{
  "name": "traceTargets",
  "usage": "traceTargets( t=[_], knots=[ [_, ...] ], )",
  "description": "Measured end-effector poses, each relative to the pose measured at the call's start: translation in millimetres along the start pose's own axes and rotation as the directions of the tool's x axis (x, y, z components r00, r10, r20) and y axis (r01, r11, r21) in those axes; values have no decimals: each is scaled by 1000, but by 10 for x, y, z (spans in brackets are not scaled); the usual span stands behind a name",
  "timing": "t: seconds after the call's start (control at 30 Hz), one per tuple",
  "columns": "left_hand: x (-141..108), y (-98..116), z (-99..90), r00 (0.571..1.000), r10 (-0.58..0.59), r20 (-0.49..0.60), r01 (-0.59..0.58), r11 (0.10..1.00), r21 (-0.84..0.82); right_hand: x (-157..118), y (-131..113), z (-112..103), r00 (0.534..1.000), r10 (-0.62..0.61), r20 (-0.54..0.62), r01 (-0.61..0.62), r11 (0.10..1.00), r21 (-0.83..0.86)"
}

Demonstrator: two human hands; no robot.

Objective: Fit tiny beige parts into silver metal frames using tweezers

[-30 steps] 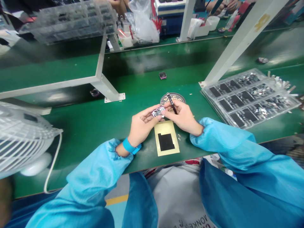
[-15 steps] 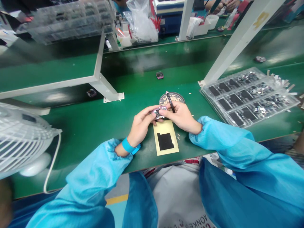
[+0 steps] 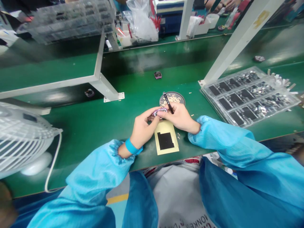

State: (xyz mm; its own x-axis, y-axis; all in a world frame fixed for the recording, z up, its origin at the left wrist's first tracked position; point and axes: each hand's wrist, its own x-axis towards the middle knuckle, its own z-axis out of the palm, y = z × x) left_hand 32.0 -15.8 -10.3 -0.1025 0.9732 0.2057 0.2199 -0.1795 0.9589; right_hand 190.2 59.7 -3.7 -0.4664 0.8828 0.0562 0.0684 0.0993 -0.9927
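A small purple-rimmed smartwatch case [image 3: 160, 110] is held between both hands above the bench, its face partly covered by fingers. My left hand [image 3: 145, 126] is closed on its left side, thumb at the near edge. My right hand [image 3: 180, 116] pinches the right side. Slim black tweezers [image 3: 168, 102] with white lettering are also in my right hand, slanting up and left; their far end is hidden. Just below the hands lies a yellow sheet [image 3: 176, 146] with a black patch [image 3: 165, 141]. Behind them is a round dish [image 3: 183, 98] of small pale pieces.
A clear compartment tray [image 3: 222, 115] of dark parts sits at right beside a white post [image 3: 239, 44]. At left are a white fan [image 3: 28, 139] and a raised shelf [image 3: 54, 63]. Another purple watch case [image 3: 158, 75] lies on the green strip behind the bench.
The watch case in my hands has tipped, showing less of its face. My left thumb has shifted right and down. The tweezers lean further left. Watch cases at the back have slid slightly left.
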Motion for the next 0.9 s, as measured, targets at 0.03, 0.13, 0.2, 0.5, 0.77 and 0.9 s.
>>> traceTargets(
  t=[0.03, 0.13, 0.2, 0.5, 0.77, 0.9],
  knots=[
    [-2, 3, 8, 1000, -14, -9, 13, 1000, -24, 6, 2, 8, 1000, 5, -1, -5, 1000, 5],
    [-10, 24, 32, 998, -47, -37, 44, 996, -73, 17, 3, 32, 1000, 0, -11, 1, 1000, 10],
    [-16, 40, 49, 997, -58, -55, 53, 995, -82, 22, 5, 45, 1000, 0, -4, 0, 1000, 15],
    [51, -30, 50, 989, -135, -56, 127, 983, -132, 112, 28, -36, 996, -50, 75, 57, 994, -93],
    [54, 39, -46, 988, 122, -99, -81, 934, 347, 90, -22, -221, 796, -592, 124, 593, 722, -357],
    [40, 16, -56, 986, 154, -64, -117, 912, 394, 112, 43, -260, 717, -661, 220, 690, 631, -355]
  ],
)
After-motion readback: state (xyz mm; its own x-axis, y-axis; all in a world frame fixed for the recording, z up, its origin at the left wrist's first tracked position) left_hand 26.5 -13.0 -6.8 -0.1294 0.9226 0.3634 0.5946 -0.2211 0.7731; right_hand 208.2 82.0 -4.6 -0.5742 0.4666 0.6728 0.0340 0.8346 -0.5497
